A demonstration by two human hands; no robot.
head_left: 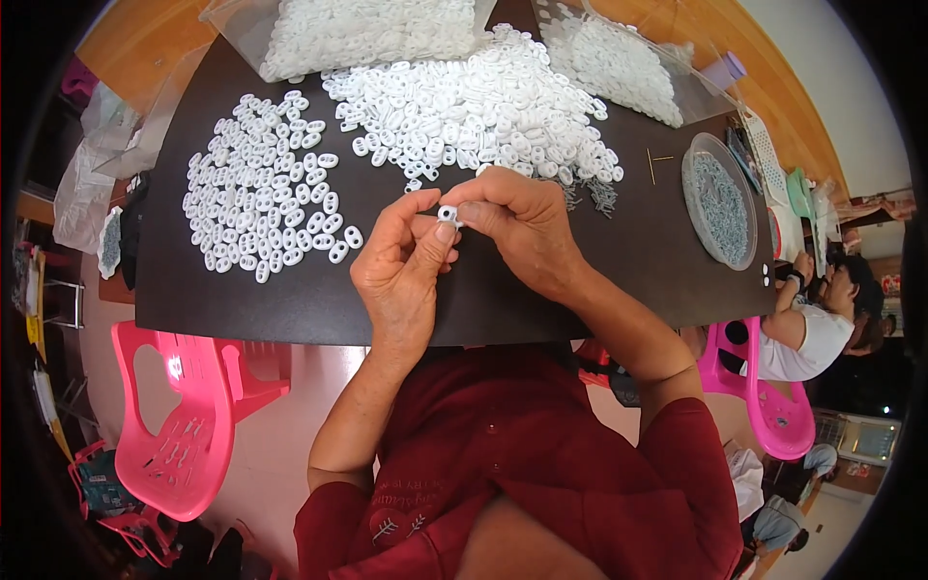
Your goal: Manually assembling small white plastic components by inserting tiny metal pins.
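Between my two hands, over the near middle of the dark table [464,290], is a small white plastic piece [448,214] with a round hole. My left hand [401,256] pinches it with thumb and fingers from the left. From the right, the thumb and finger of my right hand [517,227] close on the same piece. Just beyond my hands lies a big heap of white oval two-holed pieces [474,97]. Farther left, similar pieces [261,193] are spread out in a loose group. Several small grey screws [601,193] lie right of the heap.
Clear bins [377,39] of white pieces stand at the back. A round tub [720,203] of grey screws sits at the right, near a thin brass-coloured rod [652,166]. Pink chairs [184,425] flank the table. Another person [812,319] sits at the right.
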